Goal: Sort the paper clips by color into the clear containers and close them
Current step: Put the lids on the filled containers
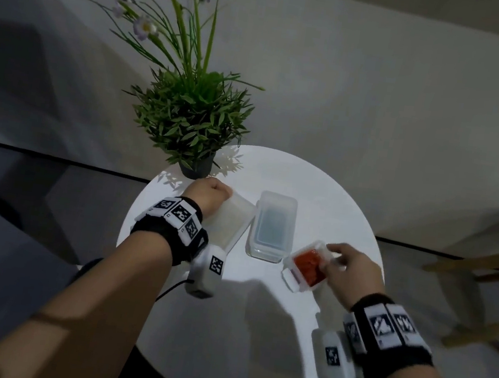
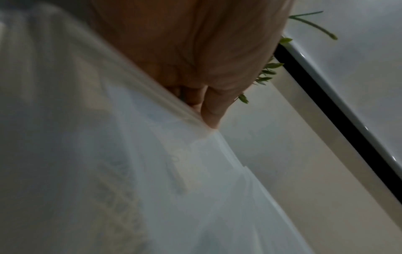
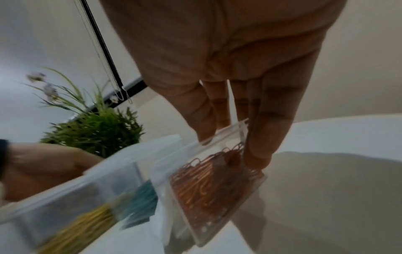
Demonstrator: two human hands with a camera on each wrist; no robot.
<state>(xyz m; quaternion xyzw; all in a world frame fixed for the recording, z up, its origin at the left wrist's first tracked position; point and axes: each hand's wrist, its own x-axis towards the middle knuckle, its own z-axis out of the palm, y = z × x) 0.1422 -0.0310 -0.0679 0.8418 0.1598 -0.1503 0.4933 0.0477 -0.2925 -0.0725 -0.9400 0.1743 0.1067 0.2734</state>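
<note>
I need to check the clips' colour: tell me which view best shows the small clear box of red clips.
The right wrist view: the small clear box of red paper clips fills it, single clips visible. The head view shows it whole but small, under the right hand. The left wrist view misses it.

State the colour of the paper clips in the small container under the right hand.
Red paper clips, clearest in the head view.

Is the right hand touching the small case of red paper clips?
Touching. In the right wrist view the right hand has its fingertips on the rim of the small clear case of red paper clips; the head view agrees.
</note>
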